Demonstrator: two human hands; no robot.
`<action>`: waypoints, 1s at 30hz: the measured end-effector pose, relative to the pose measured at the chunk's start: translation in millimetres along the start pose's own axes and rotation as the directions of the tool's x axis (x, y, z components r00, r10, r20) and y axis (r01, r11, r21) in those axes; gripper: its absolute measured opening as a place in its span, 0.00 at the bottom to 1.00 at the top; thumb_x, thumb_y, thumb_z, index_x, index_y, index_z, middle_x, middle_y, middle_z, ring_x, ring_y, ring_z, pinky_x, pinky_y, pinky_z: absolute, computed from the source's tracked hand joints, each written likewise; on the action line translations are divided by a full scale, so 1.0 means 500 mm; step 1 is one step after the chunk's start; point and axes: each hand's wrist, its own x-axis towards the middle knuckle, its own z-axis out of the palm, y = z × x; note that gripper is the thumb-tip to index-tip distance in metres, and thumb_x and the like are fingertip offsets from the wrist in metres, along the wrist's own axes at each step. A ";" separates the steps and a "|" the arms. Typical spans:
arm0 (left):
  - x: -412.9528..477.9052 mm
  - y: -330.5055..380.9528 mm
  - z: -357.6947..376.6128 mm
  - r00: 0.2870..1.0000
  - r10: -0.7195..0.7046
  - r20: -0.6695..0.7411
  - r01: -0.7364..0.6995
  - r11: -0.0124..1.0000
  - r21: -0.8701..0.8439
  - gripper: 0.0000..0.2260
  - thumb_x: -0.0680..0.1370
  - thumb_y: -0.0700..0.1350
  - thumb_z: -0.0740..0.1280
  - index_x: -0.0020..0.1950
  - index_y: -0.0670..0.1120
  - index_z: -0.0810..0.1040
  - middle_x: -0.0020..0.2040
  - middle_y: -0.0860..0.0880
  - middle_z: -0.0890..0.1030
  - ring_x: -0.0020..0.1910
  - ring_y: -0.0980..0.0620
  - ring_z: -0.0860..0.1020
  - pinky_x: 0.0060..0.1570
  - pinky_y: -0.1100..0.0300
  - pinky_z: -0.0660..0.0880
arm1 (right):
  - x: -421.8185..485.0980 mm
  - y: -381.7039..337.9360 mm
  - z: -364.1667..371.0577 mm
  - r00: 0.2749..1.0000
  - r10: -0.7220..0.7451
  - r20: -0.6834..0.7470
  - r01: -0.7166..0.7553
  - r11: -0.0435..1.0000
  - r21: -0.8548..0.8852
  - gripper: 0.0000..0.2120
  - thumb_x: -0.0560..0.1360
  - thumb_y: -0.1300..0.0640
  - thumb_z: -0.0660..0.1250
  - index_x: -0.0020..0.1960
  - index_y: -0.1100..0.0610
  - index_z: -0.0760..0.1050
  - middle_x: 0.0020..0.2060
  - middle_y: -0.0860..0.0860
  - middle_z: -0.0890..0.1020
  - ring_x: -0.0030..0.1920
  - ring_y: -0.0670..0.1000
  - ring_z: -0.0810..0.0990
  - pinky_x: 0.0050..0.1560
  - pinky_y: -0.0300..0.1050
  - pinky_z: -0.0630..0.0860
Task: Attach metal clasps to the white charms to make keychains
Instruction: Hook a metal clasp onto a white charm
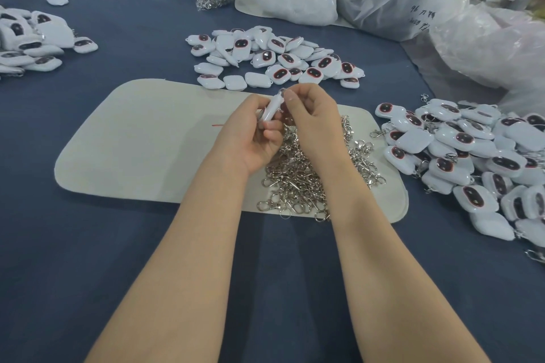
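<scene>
- Above the pale beige felt mat, at the middle of the blue-covered desk, I have both hands raised and close together.
- My left grip is curled round one white rounded plastic charm, held edge-on with its top end pointing away from me.
- My right grip pinches at that top end. A bit of silver metal ring shows just above my thumb; I take it for the clasp's ring, though it is too small to be sure.
- As I judge it, I am working the ring onto the charm's loop. Whether it has gone through I cannot tell.
- Next I would need a steady left hold while the right turns the ring fully on.
- After that, the finished piece would belong on the heap of clasped charms at my right.
- A fresh one would come from the heap of bare white charms beyond the mat, and a fresh clasp from the loose pile of silver metal clasps on the mat under my wrists.
</scene>
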 end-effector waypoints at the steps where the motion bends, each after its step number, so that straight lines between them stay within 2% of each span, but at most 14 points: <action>1: 0.000 -0.001 0.001 1.000 0.001 -0.002 -0.001 1.000 0.013 0.11 0.78 0.40 0.58 0.36 0.41 0.70 0.24 0.51 0.67 0.18 0.61 0.61 0.16 0.73 0.58 | 0.000 0.000 -0.002 1.000 0.004 0.007 -0.004 1.000 0.006 0.06 0.79 0.61 0.63 0.44 0.53 0.73 0.41 0.54 0.81 0.43 0.49 0.78 0.51 0.48 0.77; 6: 0.002 -0.003 0.002 0.993 0.083 -0.084 -0.078 0.995 0.067 0.07 0.77 0.39 0.60 0.39 0.41 0.69 0.27 0.49 0.69 0.18 0.59 0.64 0.16 0.70 0.61 | 0.004 -0.002 -0.018 0.999 0.004 0.038 -0.001 0.998 -0.059 0.04 0.78 0.59 0.65 0.43 0.55 0.74 0.36 0.51 0.78 0.37 0.48 0.74 0.44 0.50 0.76; 7: 0.003 -0.002 0.001 0.983 0.139 -0.123 -0.126 0.986 0.107 0.07 0.77 0.38 0.61 0.39 0.41 0.70 0.29 0.48 0.70 0.19 0.59 0.66 0.18 0.70 0.63 | 0.004 0.000 -0.020 0.999 0.001 0.049 0.004 0.995 -0.101 0.04 0.78 0.58 0.65 0.43 0.54 0.74 0.36 0.51 0.78 0.36 0.47 0.74 0.43 0.49 0.76; 9: 0.006 0.000 -0.004 0.929 0.318 -0.188 -0.246 0.912 0.327 0.06 0.77 0.38 0.63 0.39 0.42 0.72 0.31 0.47 0.72 0.20 0.57 0.68 0.24 0.65 0.68 | 0.006 0.006 -0.021 0.997 -0.015 0.082 0.033 0.977 -0.212 0.04 0.77 0.57 0.65 0.44 0.54 0.73 0.35 0.47 0.78 0.36 0.45 0.74 0.42 0.45 0.75; 11: 0.011 -0.003 -0.009 0.842 0.518 -0.150 -0.333 0.718 0.611 0.05 0.77 0.41 0.64 0.42 0.44 0.73 0.32 0.48 0.74 0.23 0.56 0.72 0.33 0.59 0.73 | 0.008 0.012 -0.022 0.994 -0.041 0.104 0.072 0.945 -0.320 0.04 0.78 0.56 0.64 0.44 0.53 0.72 0.34 0.43 0.76 0.35 0.42 0.72 0.41 0.40 0.73; 13: 0.010 -0.007 -0.010 0.759 0.650 -0.024 -0.379 0.473 0.796 0.04 0.77 0.44 0.65 0.47 0.44 0.73 0.37 0.50 0.75 0.34 0.52 0.76 0.42 0.54 0.75 | 0.009 0.015 -0.024 0.991 -0.067 0.114 0.106 0.918 -0.382 0.06 0.78 0.56 0.64 0.42 0.52 0.71 0.33 0.43 0.76 0.33 0.39 0.72 0.37 0.33 0.70; 16: 0.010 -0.016 -0.014 0.682 0.707 0.188 -0.410 0.156 0.899 0.05 0.78 0.45 0.65 0.48 0.46 0.71 0.39 0.54 0.74 0.40 0.50 0.72 0.40 0.60 0.66 | 0.011 0.018 -0.028 0.989 -0.061 0.134 0.116 0.884 -0.453 0.07 0.78 0.58 0.63 0.41 0.52 0.69 0.32 0.44 0.75 0.31 0.39 0.72 0.33 0.29 0.68; 19: 0.012 -0.021 -0.016 0.644 0.704 0.298 -0.423 0.003 0.906 0.05 0.78 0.46 0.65 0.50 0.47 0.71 0.43 0.52 0.76 0.41 0.51 0.72 0.36 0.62 0.62 | 0.012 0.023 -0.031 0.991 -0.037 0.128 0.094 0.874 -0.476 0.07 0.78 0.58 0.63 0.41 0.53 0.70 0.32 0.46 0.75 0.31 0.43 0.71 0.32 0.32 0.68; 21: 0.011 -0.021 -0.014 0.640 0.716 0.280 -0.450 0.054 0.891 0.05 0.78 0.46 0.65 0.50 0.46 0.72 0.41 0.52 0.76 0.41 0.51 0.73 0.39 0.60 0.67 | 0.011 0.020 -0.028 0.994 -0.032 0.101 0.072 0.904 -0.422 0.05 0.78 0.58 0.63 0.43 0.55 0.72 0.33 0.47 0.77 0.33 0.46 0.72 0.33 0.34 0.69; 22: 0.011 -0.018 -0.011 0.653 0.723 0.225 -0.476 0.160 0.865 0.04 0.78 0.46 0.65 0.49 0.47 0.72 0.40 0.53 0.76 0.40 0.51 0.74 0.42 0.58 0.70 | 0.010 0.018 -0.027 0.996 -0.029 0.082 0.057 0.929 -0.365 0.04 0.78 0.58 0.64 0.44 0.55 0.74 0.34 0.47 0.77 0.35 0.46 0.74 0.35 0.35 0.70; 24: 0.010 -0.012 -0.007 0.725 0.687 0.045 -0.490 0.469 0.735 0.04 0.78 0.45 0.65 0.48 0.46 0.73 0.38 0.51 0.75 0.33 0.54 0.75 0.42 0.54 0.75 | 0.007 0.009 -0.024 0.998 -0.019 0.059 0.031 0.974 -0.222 0.03 0.77 0.58 0.65 0.45 0.54 0.75 0.36 0.46 0.79 0.38 0.45 0.76 0.41 0.37 0.75; 26: 0.013 -0.005 -0.008 0.835 0.539 -0.115 -0.422 0.760 0.494 0.05 0.79 0.44 0.65 0.46 0.43 0.74 0.35 0.49 0.74 0.25 0.58 0.73 0.32 0.59 0.75 | 0.004 0.001 -0.020 0.997 -0.015 0.072 0.025 0.991 -0.134 0.02 0.77 0.60 0.66 0.47 0.54 0.76 0.38 0.45 0.79 0.41 0.46 0.78 0.49 0.44 0.78; 27: 0.013 -0.001 -0.008 0.885 0.439 -0.156 -0.367 0.863 0.347 0.06 0.79 0.43 0.65 0.45 0.42 0.75 0.34 0.48 0.73 0.23 0.59 0.71 0.27 0.63 0.73 | 0.003 -0.001 -0.018 0.996 -0.014 0.083 0.024 0.993 -0.118 0.03 0.76 0.61 0.66 0.47 0.54 0.76 0.39 0.46 0.79 0.42 0.47 0.78 0.51 0.46 0.78; 30: 0.010 0.001 -0.007 0.967 0.209 -0.144 -0.204 0.978 0.050 0.07 0.80 0.42 0.63 0.45 0.41 0.74 0.33 0.47 0.73 0.20 0.59 0.69 0.21 0.70 0.69 | 0.001 -0.003 -0.014 0.996 -0.020 0.090 0.030 0.993 -0.113 0.03 0.76 0.62 0.66 0.48 0.55 0.76 0.40 0.47 0.80 0.44 0.49 0.79 0.55 0.49 0.78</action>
